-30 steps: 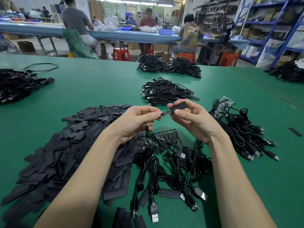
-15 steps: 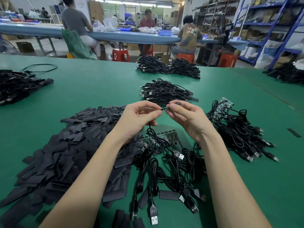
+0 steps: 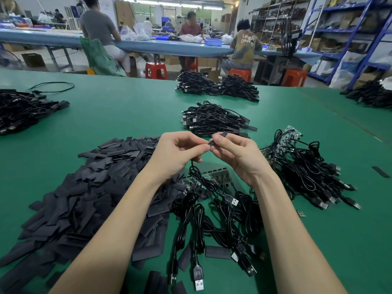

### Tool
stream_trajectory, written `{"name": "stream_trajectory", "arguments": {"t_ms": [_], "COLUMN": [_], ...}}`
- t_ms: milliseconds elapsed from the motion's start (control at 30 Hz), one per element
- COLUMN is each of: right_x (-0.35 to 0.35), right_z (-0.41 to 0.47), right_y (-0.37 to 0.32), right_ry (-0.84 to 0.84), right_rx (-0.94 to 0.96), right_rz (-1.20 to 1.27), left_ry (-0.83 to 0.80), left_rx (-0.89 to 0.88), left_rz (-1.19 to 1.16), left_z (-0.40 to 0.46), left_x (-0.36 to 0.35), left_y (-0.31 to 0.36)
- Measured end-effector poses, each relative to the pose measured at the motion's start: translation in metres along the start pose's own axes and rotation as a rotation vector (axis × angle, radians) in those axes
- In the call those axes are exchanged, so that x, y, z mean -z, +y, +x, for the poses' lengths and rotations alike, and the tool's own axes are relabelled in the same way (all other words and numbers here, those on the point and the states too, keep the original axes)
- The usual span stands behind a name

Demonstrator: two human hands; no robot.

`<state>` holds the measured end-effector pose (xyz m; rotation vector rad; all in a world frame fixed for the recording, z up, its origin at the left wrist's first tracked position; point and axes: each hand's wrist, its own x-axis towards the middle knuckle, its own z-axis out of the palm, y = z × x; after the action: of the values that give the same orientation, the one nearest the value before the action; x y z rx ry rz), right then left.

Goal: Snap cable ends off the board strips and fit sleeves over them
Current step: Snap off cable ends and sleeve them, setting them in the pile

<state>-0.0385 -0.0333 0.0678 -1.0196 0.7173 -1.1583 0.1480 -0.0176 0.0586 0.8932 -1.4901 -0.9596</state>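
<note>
My left hand (image 3: pixel 180 153) pinches a black cable (image 3: pixel 194 166) just behind its end, and the cable hangs down to the table. My right hand (image 3: pixel 237 153) pinches a black sleeve (image 3: pixel 219 137) that covers the cable's end between both thumbs. Below my hands lies a green board strip (image 3: pixel 212 177) with several black USB cables (image 3: pixel 212 225) still attached. A big heap of flat black sleeves (image 3: pixel 84 198) lies to the left. Another board strip with cables (image 3: pixel 301 166) sits to the right.
A pile of sleeved cables (image 3: pixel 216 120) lies just beyond my hands on the green table (image 3: pixel 118 115). More cable piles sit at the far middle (image 3: pixel 216 87), far left (image 3: pixel 23 109) and far right (image 3: pixel 371 94). People sit at a bench behind.
The sleeve has gone from beside the bare board end onto it, so the small green end no longer shows. My hands have closed together and risen slightly.
</note>
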Motion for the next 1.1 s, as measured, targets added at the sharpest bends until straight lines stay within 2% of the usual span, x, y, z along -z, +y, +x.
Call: {"name": "stream_trajectory", "arguments": {"t_ms": [267, 700, 800, 933, 1100], "right_x": [0.000, 0.001, -0.004, -0.012, -0.018], "right_z": [-0.001, -0.003, -0.002, 0.002, 0.002], "right_y": [-0.002, -0.001, -0.001, 0.002, 0.006], "right_ry": [-0.054, -0.078, -0.029, 0.086, 0.135], "right_rx": [-0.031, -0.047, 0.027, 0.234, 0.259], "right_rz": [-0.036, -0.093, -0.118, -0.088, -0.051], "left_ry": [0.002, 0.033, 0.053, 0.110, 0.141], "left_rx": [0.057, 0.066, 0.062, 0.111, 0.122], "left_rz": [-0.170, -0.144, -0.184, -0.267, -0.293], "left_z": [-0.001, -0.004, -0.004, -0.002, -0.003], "left_x": [-0.004, -0.005, -0.009, -0.012, -0.014], "left_y": [0.004, 0.000, 0.000, -0.003, -0.006]}}
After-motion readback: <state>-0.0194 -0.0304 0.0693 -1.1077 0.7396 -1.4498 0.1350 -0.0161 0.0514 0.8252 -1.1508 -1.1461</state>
